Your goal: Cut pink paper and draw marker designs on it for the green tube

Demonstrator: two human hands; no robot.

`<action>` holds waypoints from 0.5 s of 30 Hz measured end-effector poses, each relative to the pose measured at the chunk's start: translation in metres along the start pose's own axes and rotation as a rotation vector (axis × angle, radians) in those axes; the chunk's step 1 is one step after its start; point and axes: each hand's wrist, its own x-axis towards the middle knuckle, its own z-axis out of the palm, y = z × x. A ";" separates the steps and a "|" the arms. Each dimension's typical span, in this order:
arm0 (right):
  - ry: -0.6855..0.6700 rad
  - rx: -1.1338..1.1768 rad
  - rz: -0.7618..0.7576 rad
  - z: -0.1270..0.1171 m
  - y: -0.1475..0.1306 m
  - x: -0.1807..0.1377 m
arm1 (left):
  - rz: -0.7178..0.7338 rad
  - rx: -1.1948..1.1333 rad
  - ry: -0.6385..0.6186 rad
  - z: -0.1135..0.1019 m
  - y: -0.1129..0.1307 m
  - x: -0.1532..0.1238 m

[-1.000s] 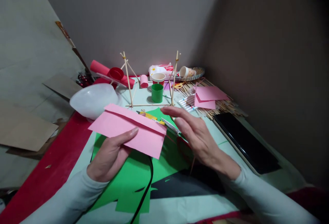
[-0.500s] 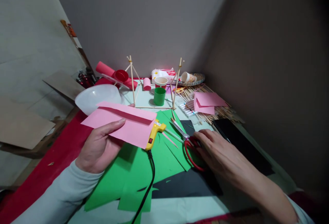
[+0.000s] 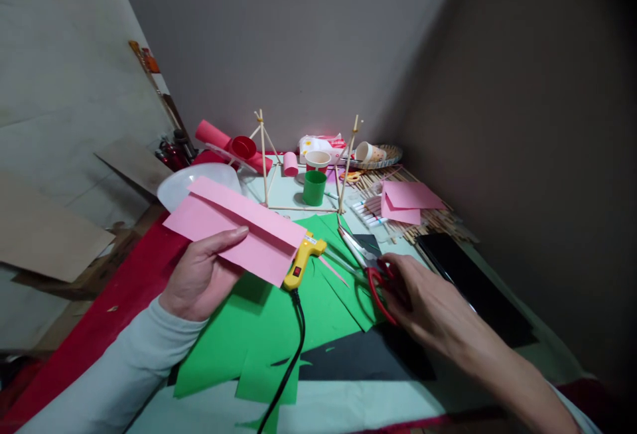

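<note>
My left hand (image 3: 206, 275) pinches a folded sheet of pink paper (image 3: 263, 256) by its near edge, thumb on top. A creased flap stands up along the paper's far side. On the right, my right hand (image 3: 423, 298) is closed around the red handles of a pair of scissors (image 3: 371, 265), whose blades point away toward the wooden frame. Just past the pink paper's right end lies a yellow glue gun (image 3: 300, 265) with a black cord. Green paper sheets (image 3: 269, 334) and dark grey paper (image 3: 368, 358) lie beneath.
A wooden stick frame (image 3: 303, 208) stands behind, with a green cup (image 3: 314, 188) inside. A white bowl (image 3: 199, 178) sits left. To the right are markers (image 3: 369, 210), pink paper (image 3: 411, 200), loose sticks (image 3: 455, 228) and a black flat object (image 3: 472, 288).
My right hand has taken firmer hold of the scissors and raised them slightly. The pink paper's flap has tilted up more in my left hand. The view has shifted slightly.
</note>
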 end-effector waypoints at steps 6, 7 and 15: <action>0.106 0.376 0.021 -0.019 -0.012 0.002 | 0.026 -0.015 -0.017 -0.001 -0.001 -0.002; 0.106 0.401 0.026 -0.022 -0.014 0.005 | 0.033 -0.015 -0.023 -0.001 -0.001 -0.003; 0.049 -0.049 -0.037 0.010 0.003 0.029 | 0.023 0.030 -0.029 -0.003 -0.001 -0.004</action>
